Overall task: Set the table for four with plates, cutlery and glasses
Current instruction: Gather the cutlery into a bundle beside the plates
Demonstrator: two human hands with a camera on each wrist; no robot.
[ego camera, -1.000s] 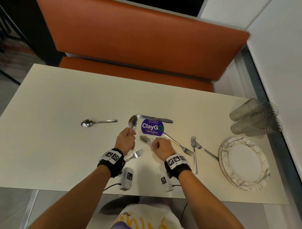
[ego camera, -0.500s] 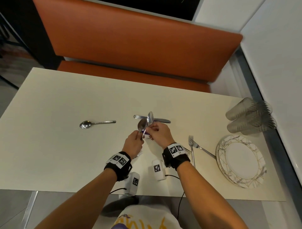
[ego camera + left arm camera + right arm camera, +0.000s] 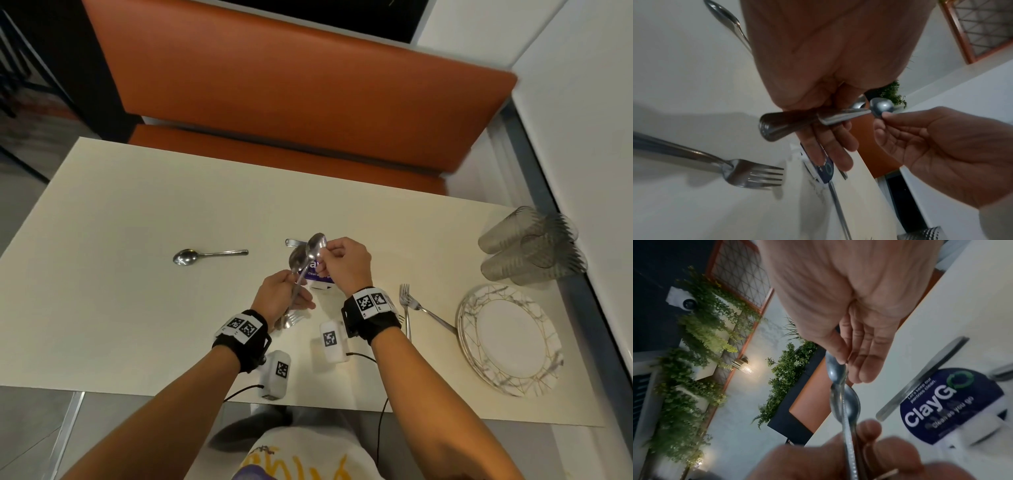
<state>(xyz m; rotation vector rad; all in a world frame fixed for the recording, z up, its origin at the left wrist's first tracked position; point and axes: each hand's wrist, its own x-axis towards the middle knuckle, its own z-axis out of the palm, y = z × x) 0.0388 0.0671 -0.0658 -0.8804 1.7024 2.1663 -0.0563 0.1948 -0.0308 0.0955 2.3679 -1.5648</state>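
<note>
Above the middle of the cream table (image 3: 137,308), my left hand (image 3: 294,284) grips the handles of two spoons (image 3: 789,125). My right hand (image 3: 325,251) pinches the bowl of the upper spoon (image 3: 315,246) between thumb and fingertip. The second spoon's bowl (image 3: 852,400) sits just behind it. A third spoon (image 3: 186,256) lies on the table to the left. A fork (image 3: 754,175) lies under my left hand, and two more forks (image 3: 406,301) lie to the right. A stack of plates (image 3: 510,339) and stacked glasses (image 3: 527,246) are at the right end.
A knife (image 3: 920,379) lies across the far side of a purple ClayGo sticker (image 3: 951,405) under my hands. An orange bench (image 3: 291,85) runs along the far side of the table. A white wall (image 3: 582,120) borders the right edge, close to the glasses.
My right hand lifted the second spoon off the table and brought it against the one in my left hand. The left hand now grips both handles, and the right pinches the upper bowl.
</note>
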